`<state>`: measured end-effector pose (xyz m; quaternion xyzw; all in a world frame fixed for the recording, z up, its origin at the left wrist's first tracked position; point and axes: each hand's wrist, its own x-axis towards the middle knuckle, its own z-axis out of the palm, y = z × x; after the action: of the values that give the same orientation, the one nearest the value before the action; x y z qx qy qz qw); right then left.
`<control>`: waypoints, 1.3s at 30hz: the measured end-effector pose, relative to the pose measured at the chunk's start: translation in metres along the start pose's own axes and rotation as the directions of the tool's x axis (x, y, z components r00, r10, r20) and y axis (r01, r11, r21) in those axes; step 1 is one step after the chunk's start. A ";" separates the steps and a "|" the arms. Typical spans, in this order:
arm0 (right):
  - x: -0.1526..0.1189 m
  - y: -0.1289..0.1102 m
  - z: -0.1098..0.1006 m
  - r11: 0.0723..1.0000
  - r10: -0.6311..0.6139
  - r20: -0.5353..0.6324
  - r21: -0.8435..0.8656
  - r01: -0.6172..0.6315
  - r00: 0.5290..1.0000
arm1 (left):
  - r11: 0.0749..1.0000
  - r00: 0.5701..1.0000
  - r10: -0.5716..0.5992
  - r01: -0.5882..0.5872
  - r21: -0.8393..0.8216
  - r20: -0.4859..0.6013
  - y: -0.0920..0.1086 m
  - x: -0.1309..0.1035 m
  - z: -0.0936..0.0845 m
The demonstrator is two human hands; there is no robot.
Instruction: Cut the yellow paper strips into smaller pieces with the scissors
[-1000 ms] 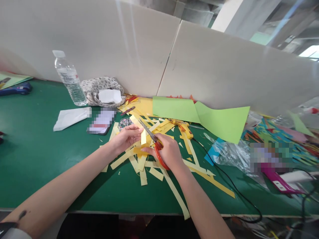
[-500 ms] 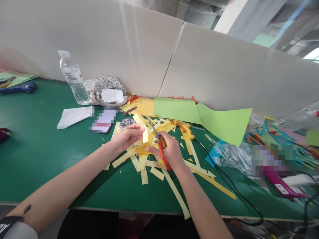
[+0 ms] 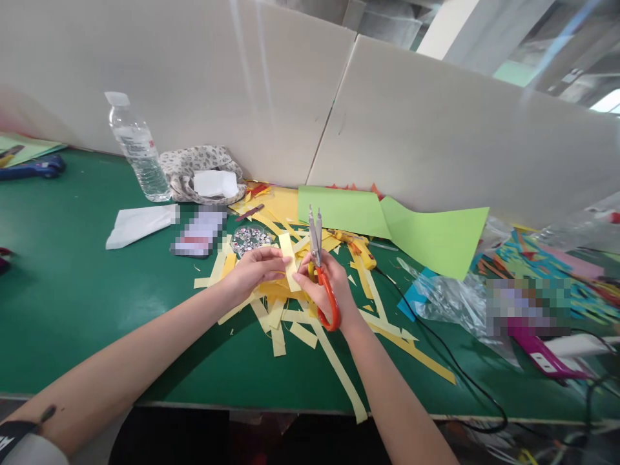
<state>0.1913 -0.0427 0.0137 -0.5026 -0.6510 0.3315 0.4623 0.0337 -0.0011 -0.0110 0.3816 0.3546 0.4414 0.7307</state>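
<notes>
Between my two hands stands a short pale yellow paper strip. My left hand pinches it from the left with thumb and fingers. My right hand holds red-handled scissors, blades slightly apart and pointing up and away. Its thumb also touches the strip's lower right edge. Beneath both hands lies a loose heap of yellow paper strips. Just beyond my left hand sits a round clear container of small shiny bits.
A yellow glue gun with a black cord lies right of the heap. Green paper sheets rest against the partition. Left are a phone, folded white paper, a water bottle and a patterned pouch. Clear plastic lies right.
My right hand has turned the scissors more upright and brought its thumb to the strip. My left hand has shifted slightly right with the strip, uncovering the round container.
</notes>
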 end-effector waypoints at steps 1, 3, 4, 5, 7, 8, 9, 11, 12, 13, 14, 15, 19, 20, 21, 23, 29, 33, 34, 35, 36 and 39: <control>0.000 -0.001 0.000 1.000 -0.007 0.003 -0.004 0.007 1.000 | 1.000 1.000 0.014 -0.014 0.007 -0.002 0.001 0.000 0.000; -0.002 -0.003 0.000 1.000 -0.021 0.001 -0.022 0.021 1.000 | 0.999 0.999 0.050 -0.049 0.023 -0.006 0.002 -0.001 -0.001; -0.002 -0.004 0.000 0.998 -0.030 -0.001 -0.050 0.030 1.000 | 0.997 0.997 0.071 -0.071 0.029 -0.010 0.003 -0.001 -0.001; -0.003 -0.005 0.000 0.994 -0.043 -0.006 -0.099 0.042 0.999 | 0.995 0.995 0.098 -0.098 0.032 -0.018 0.004 -0.001 -0.001; -0.004 -0.004 -0.001 0.961 -0.086 -0.005 -0.265 0.082 0.996 | 0.985 0.983 0.171 -0.170 0.015 -0.061 0.007 -0.001 -0.002; -0.004 -0.004 -0.002 0.925 -0.116 0.005 -0.364 0.110 0.993 | 0.977 0.972 0.212 -0.213 0.001 -0.098 0.008 -0.001 -0.003; -0.004 -0.002 -0.003 0.878 -0.146 0.020 -0.459 0.139 0.989 | 0.967 0.957 0.251 -0.255 -0.015 -0.144 0.010 0.000 -0.003; -0.004 0.000 -0.004 0.780 -0.192 0.059 -0.596 0.189 0.980 | 0.942 0.917 0.310 -0.332 -0.046 -0.250 0.015 0.001 -0.005; -0.003 0.002 -0.004 0.746 -0.200 0.081 -0.633 0.205 0.976 | 0.931 0.897 0.329 -0.361 -0.058 -0.294 0.017 0.001 -0.005; -0.003 0.003 -0.003 0.724 -0.200 0.098 -0.656 0.214 0.975 | 0.922 0.881 0.342 -0.382 -0.068 -0.326 0.019 0.001 -0.006; -0.003 0.004 -0.003 0.710 -0.196 0.112 -0.669 0.220 0.974 | 0.913 0.869 0.351 -0.400 -0.077 -0.348 0.020 0.001 -0.006; -0.003 0.005 -0.003 0.701 -0.190 0.125 -0.677 0.224 0.974 | 0.905 0.858 0.361 -0.417 -0.086 -0.366 0.022 0.001 -0.006; -0.003 0.007 -0.003 0.668 -0.177 0.141 -0.710 0.224 0.974 | 0.882 0.820 0.387 -0.462 -0.089 -0.422 0.022 0.002 -0.007; -0.003 0.007 -0.003 0.662 -0.172 0.141 -0.717 0.221 0.975 | 0.881 0.813 0.388 -0.466 -0.084 -0.435 0.021 0.002 -0.007; -0.002 0.007 -0.004 0.656 -0.165 0.143 -0.723 0.217 0.976 | 0.881 0.808 0.389 -0.466 -0.077 -0.442 0.020 0.003 -0.006; -0.002 0.007 -0.006 0.650 -0.144 0.153 -0.730 0.210 0.978 | 0.883 0.808 0.393 -0.466 -0.066 -0.440 0.018 0.002 -0.005; -0.001 0.003 -0.008 0.667 -0.075 0.188 -0.721 0.189 0.979 | 0.883 0.822 0.417 -0.468 -0.042 -0.388 0.012 0.001 -0.002; 0.000 0.000 -0.009 0.696 -0.051 0.190 -0.698 0.171 0.980 | 0.867 0.804 0.445 -0.497 -0.036 -0.394 0.014 0.001 -0.002; 0.000 0.000 -0.009 0.702 -0.044 0.191 -0.692 0.166 0.981 | 0.863 0.799 0.450 -0.504 -0.035 -0.399 0.016 0.001 -0.002; 0.000 -0.001 -0.010 0.709 -0.037 0.194 -0.686 0.163 0.980 | 0.860 0.794 0.453 -0.510 -0.037 -0.406 0.017 0.001 -0.002; 0.000 -0.001 -0.011 0.715 -0.029 0.198 -0.681 0.159 0.980 | 0.857 0.789 0.454 -0.514 -0.040 -0.415 0.018 0.001 -0.002; 0.000 -0.003 -0.014 0.729 -0.008 0.213 -0.668 0.152 0.977 | 0.856 0.782 0.443 -0.514 -0.052 -0.438 0.019 0.001 -0.002</control>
<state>0.2037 -0.0438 0.0211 -0.5731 -0.7901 0.0977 0.1943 0.0257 0.0064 0.0045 0.2948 0.3523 0.7110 0.5324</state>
